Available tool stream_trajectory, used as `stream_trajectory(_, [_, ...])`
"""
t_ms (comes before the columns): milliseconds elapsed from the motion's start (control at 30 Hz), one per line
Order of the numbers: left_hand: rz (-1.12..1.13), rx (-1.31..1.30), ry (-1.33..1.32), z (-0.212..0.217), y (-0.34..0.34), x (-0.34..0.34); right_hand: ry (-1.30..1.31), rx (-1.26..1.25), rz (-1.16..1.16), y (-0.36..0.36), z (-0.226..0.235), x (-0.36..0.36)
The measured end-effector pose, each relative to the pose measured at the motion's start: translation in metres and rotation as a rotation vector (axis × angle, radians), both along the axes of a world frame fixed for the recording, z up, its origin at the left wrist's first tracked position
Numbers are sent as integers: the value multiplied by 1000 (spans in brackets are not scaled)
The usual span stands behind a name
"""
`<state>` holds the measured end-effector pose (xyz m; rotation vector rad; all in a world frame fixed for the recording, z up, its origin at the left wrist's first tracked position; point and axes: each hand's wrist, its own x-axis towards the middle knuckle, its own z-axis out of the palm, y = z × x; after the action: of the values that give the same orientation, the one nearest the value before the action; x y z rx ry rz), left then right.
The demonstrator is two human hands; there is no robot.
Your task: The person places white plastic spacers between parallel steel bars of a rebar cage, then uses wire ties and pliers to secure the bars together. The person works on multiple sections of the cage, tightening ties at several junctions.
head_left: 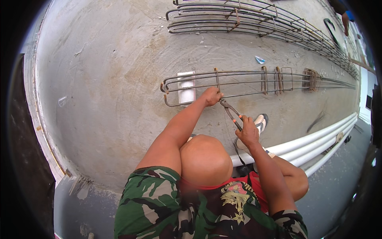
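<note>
pincers (pixel 225 104) fill the closed right grip (pixel 248 131), left grip (pixel 211 96) clasping rebar cage (pixel 264 79), printed shirt (pixel 237 199) below

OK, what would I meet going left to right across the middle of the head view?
White rectangular piece, left hand, pincers, right hand, spaced stirrup group, tight stirrup bundle.

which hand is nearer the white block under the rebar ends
Left. The left hand is at a rebar stirrup, just right of the white block; the right hand is farther off, lower right, gripping pincers.
</note>
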<state>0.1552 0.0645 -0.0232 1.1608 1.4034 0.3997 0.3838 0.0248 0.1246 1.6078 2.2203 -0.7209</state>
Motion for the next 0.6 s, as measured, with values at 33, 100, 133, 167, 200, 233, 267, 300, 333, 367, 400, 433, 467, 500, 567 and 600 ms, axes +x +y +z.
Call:
stream_trajectory(33, [-5, -4, 3, 4, 0, -2, -67, 239, 126, 0, 6, -4])
stream_trajectory(100, [-10, -4, 3, 5, 1, -2, -81, 176, 133, 2, 2, 5])
stream_trajectory(133, [-9, -1, -1, 3, 1, -1, -36, 89, 101, 0, -2, 11])
stream_trajectory(167, [-9, 3, -4, 2, 1, 0, 10, 2, 68, -3, -7, 15])
stream_trajectory(200, [-25, 11, 10, 3, 3, 2, 64, -154, -18, -6, -15, 20])
stream_trajectory(233, [-36, 17, 27, 4, 4, 2, 121, -312, -99, -9, -23, 21])
stream_trajectory(267, [-47, 23, 44, 5, 6, 2, 178, -468, -180, -10, -29, 25])
stream_trajectory(300, [-34, 22, 41, 6, 3, 0, 318, -751, -456, -8, -22, 19])
stream_trajectory(333, [-20, 22, 42, 7, 1, -3, 457, -1029, -734, -1, -9, 8])
stream_trajectory(367, [-6, 23, 43, 7, -1, -6, 592, -1305, -1018, 3, -3, 1])
stream_trajectory(400, [-7, 30, 38, 7, 0, -4, 743, -1447, -1107, -1, -7, 6])
stream_trajectory(433, [-8, 36, 33, 5, 1, -3, 763, -1481, -1099, -4, -12, 7])
stream_trajectory(467, [-9, 43, 28, 4, 2, -2, 783, -1515, -1090, -8, -18, 8])
stream_trajectory(500, [-12, 37, 25, 4, 2, 0, 802, -1549, -1084, -9, -16, 3])
stream_trajectory(567, [-19, 27, 18, 3, 3, 1, 509, -1383, -972, -3, -12, -5])
stream_trajectory(600, [-18, 14, 18, 4, 3, 0, 404, -1305, -923, 0, -13, -6])
